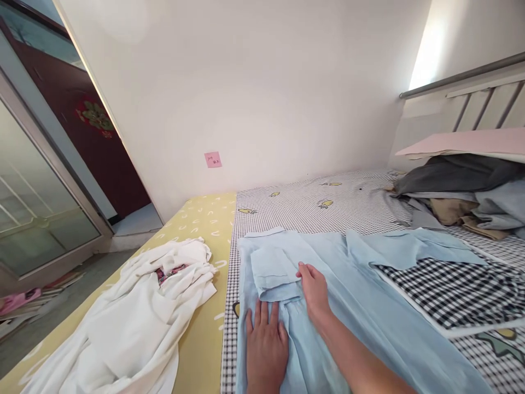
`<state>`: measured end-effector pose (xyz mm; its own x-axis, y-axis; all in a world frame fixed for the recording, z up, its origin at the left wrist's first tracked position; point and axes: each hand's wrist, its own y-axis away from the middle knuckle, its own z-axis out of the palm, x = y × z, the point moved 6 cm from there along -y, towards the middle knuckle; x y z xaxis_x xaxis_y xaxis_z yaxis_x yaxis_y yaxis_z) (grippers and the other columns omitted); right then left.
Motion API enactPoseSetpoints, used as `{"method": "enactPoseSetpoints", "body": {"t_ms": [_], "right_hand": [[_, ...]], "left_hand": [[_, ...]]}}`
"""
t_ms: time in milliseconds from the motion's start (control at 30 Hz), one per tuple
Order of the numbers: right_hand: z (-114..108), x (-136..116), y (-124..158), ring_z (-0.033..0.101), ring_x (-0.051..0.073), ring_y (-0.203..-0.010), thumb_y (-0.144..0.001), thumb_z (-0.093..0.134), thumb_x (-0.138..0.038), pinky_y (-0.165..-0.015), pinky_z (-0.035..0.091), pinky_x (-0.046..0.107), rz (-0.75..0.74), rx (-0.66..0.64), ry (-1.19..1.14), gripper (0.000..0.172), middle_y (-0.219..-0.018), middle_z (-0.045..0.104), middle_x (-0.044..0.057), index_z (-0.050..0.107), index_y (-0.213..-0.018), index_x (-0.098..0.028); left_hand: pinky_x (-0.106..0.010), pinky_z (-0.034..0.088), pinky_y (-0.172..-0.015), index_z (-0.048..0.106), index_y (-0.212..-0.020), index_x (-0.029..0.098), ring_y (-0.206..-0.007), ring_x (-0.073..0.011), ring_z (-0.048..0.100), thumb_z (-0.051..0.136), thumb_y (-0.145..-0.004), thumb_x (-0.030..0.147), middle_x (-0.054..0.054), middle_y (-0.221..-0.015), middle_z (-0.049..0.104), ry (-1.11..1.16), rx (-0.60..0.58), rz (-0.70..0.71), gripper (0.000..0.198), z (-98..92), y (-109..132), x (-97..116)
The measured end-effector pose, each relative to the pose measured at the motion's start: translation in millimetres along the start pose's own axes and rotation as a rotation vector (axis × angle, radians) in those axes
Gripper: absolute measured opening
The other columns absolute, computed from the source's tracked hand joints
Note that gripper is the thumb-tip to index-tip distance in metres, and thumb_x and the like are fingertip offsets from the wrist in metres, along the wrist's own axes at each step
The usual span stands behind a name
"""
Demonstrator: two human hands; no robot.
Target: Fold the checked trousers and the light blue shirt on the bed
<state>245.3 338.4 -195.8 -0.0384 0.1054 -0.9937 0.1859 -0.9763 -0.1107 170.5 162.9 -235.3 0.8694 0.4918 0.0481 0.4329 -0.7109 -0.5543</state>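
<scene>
White garment [135,306] lies crumpled on the yellow sheet [205,339], which serves as landmark; a patterned bit shows in its folds. Just right of the yellow sheet, on the finely checked sheet [295,210], is the light blue garment [369,306], spread mostly flat, some creases running lengthwise. Left hand [267,345] is on its side nearest the yellow sheet: palm down, fingers a little apart, gripping nothing, resting on cloth just below the folded-over part [270,268]. Right hand [314,287], farther from the yellow sheet, has thumb and fingertips together, apparently pinching that part's right edge. Cloth looks thin, light, soft; probably no stiffness to speak of, not fragile, may slide and wrinkle if dragged. Best hold: pinch a doubled edge or corner, other palm flat to keep the layer below from shifting. Farther right of the yellow sheet, a sleeve-like piece [418,246] sticks out, looks floppy, better taken near its end and smoothed. Past that, farthest from the yellow sheet: bold black-and-white checked cloth [459,290], then a clothes pile [455,178] with a flat pink sheet [471,143] on top.
</scene>
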Motion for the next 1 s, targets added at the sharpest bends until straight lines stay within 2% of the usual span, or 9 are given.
{"method": "enactPoseSetpoints", "body": {"t_ms": [100,167,233,300,400,500,667,800,1000], "right_hand": [[11,-25,-3,0.061,0.023,-0.078,-0.091,0.048,-0.051,-0.079,0.049,0.036,-0.159,-0.032,0.103,0.037,-0.072,0.063,0.003,0.061,-0.070,-0.024],[31,-39,-6,0.061,0.028,-0.111,-0.089,0.054,-0.043,-0.104,0.042,0.043,-0.290,-0.096,0.211,0.026,-0.110,0.070,0.010,0.072,-0.091,-0.024],[61,-45,-7,0.042,0.032,-0.142,-0.088,0.058,-0.035,-0.120,0.024,0.051,-0.456,-0.251,0.491,0.041,-0.151,0.053,0.011,0.069,-0.127,-0.028],[92,-30,-6,0.017,0.033,-0.157,-0.093,0.056,-0.038,-0.124,0.009,0.058,-0.552,-0.476,0.851,0.060,-0.171,0.027,0.004,0.049,-0.152,-0.036],[113,9,-7,0.008,0.037,-0.159,-0.099,0.048,-0.054,-0.123,0.004,0.065,-0.471,-0.673,1.098,0.062,-0.173,0.021,0.000,0.038,-0.159,-0.041],[117,30,-10,0.005,0.040,-0.159,-0.100,0.041,-0.060,-0.121,0.001,0.070,-0.401,-0.686,1.115,0.063,-0.173,0.020,0.002,0.035,-0.160,-0.040],[122,23,-15,0.005,0.036,-0.159,-0.099,0.043,-0.062,-0.123,0.004,0.066,-0.319,-0.729,1.093,0.065,-0.173,0.018,-0.001,0.034,-0.160,-0.043],[94,1,-4,0.016,0.033,-0.158,-0.101,0.040,-0.049,-0.121,0.019,0.063,-0.277,-0.665,1.062,0.067,-0.174,0.013,0.002,0.021,-0.164,-0.041],[-32,30,66,0.021,0.034,-0.157,-0.093,0.053,-0.035,-0.120,0.024,0.065,-0.639,-0.514,1.111,0.076,-0.171,0.022,-0.007,0.022,-0.160,-0.052]], "left_hand": [[-0.055,0.042,-0.116,0.063,-0.138,0.029,-0.138,-0.0264,0.054,0.045,-0.099,0.025,-0.005,-0.144,0.065,0.010,-0.002,-0.005,0.043,-1.5,1,1],[-0.054,0.042,-0.117,0.063,-0.138,0.028,-0.139,-0.0268,0.053,0.047,-0.100,0.029,-0.006,-0.145,0.064,0.016,0.002,-0.005,0.042,-2.0,2,1],[-0.055,0.041,-0.117,0.064,-0.137,0.027,-0.139,-0.0275,0.053,0.047,-0.100,0.032,-0.006,-0.144,0.065,0.014,0.009,-0.007,0.041,-1.3,3,1],[-0.055,0.042,-0.117,0.065,-0.136,0.027,-0.138,-0.0278,0.054,0.049,-0.100,0.034,-0.006,-0.143,0.066,0.022,0.022,-0.019,0.040,0.4,4,0],[-0.052,0.043,-0.116,0.066,-0.135,0.028,-0.136,-0.0270,0.056,0.053,-0.098,0.038,-0.005,-0.141,0.067,0.058,0.059,-0.034,0.041,3.4,5,-2],[-0.053,0.043,-0.115,0.064,-0.138,0.028,-0.137,-0.0269,0.056,0.052,-0.098,0.039,-0.005,-0.143,0.066,0.056,0.085,-0.022,0.043,6.1,4,-3],[-0.053,0.045,-0.114,0.068,-0.132,0.026,-0.135,-0.0272,0.058,0.052,-0.098,0.038,-0.006,-0.139,0.069,0.055,0.109,-0.019,0.039,5.5,3,-4],[-0.053,0.045,-0.114,0.068,-0.131,0.028,-0.135,-0.0270,0.058,0.055,-0.097,0.039,-0.005,-0.138,0.070,0.083,0.097,-0.045,0.038,2.7,3,-5],[-0.053,0.043,-0.116,0.064,-0.137,0.030,-0.139,-0.0265,0.055,0.053,-0.099,0.037,-0.004,-0.143,0.066,0.061,0.059,-0.036,0.040,1.1,2,-3]]}}
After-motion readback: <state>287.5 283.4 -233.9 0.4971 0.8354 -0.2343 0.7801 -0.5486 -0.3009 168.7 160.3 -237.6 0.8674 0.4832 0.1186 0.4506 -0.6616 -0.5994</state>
